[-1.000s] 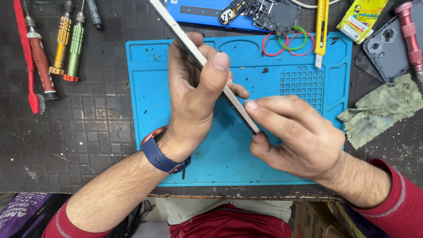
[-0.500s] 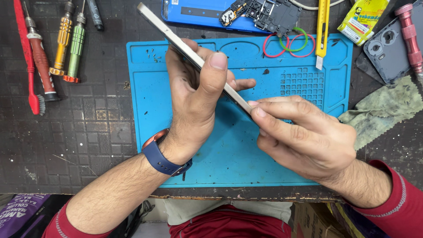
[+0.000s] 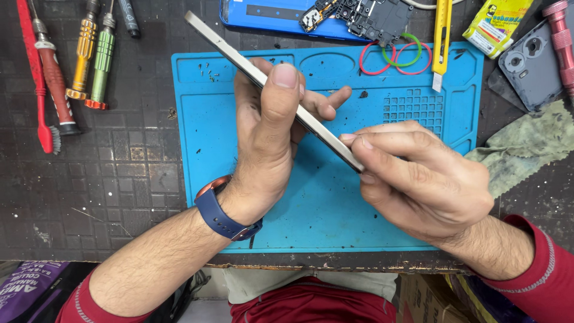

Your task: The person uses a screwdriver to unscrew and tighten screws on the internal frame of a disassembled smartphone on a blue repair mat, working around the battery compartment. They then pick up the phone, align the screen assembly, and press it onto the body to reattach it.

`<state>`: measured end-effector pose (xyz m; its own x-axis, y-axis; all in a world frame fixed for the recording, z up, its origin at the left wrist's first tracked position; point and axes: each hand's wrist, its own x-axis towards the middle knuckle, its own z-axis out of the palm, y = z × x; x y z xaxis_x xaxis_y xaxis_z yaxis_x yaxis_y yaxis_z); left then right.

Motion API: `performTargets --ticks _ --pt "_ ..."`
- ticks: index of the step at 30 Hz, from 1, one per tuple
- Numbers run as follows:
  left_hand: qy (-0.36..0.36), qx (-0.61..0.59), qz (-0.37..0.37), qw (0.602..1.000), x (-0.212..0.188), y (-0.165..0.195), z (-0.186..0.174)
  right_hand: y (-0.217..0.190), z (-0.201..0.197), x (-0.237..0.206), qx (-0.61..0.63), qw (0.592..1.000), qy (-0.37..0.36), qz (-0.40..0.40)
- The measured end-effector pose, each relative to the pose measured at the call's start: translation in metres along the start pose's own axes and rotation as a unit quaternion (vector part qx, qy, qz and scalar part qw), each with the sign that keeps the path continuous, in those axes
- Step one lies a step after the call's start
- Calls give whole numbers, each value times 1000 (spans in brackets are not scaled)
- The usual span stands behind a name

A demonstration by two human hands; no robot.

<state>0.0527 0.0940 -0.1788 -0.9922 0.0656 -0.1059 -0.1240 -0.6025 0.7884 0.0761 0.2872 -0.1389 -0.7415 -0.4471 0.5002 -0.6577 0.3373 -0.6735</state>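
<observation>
A thin silver phone (image 3: pixel 227 49) is held edge-on above the blue work mat (image 3: pixel 323 209), slanting from upper left down to the right. My left hand (image 3: pixel 263 140) wraps around its middle, thumb pressed over the top edge. My right hand (image 3: pixel 412 179) pinches the phone's lower right end between thumb and fingertips. A blue watch sits on my left wrist.
Screwdrivers (image 3: pixel 89 54) and a red brush (image 3: pixel 39 78) lie left of the mat. Above it are a blue phone panel (image 3: pixel 263 15), a black circuit frame (image 3: pixel 373 18), coloured rubber bands (image 3: pixel 391 57), a yellow knife (image 3: pixel 441 36). A grey phone cover (image 3: pixel 532 63) and green cloth (image 3: pixel 526 149) lie at right.
The phone has slid down and to the left in my hands, its upper end now farther from the top edge. My right hand has shifted slightly along its lower end.
</observation>
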Motion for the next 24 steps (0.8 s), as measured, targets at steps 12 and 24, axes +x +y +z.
performTargets --ticks 12,24 --pt "24 10 7 1000 -4 0 2 0 1 0 -42 999 20 11" --pt "14 15 15 1000 -6 -1 0 -3 -11 6 -73 996 -49 -22"
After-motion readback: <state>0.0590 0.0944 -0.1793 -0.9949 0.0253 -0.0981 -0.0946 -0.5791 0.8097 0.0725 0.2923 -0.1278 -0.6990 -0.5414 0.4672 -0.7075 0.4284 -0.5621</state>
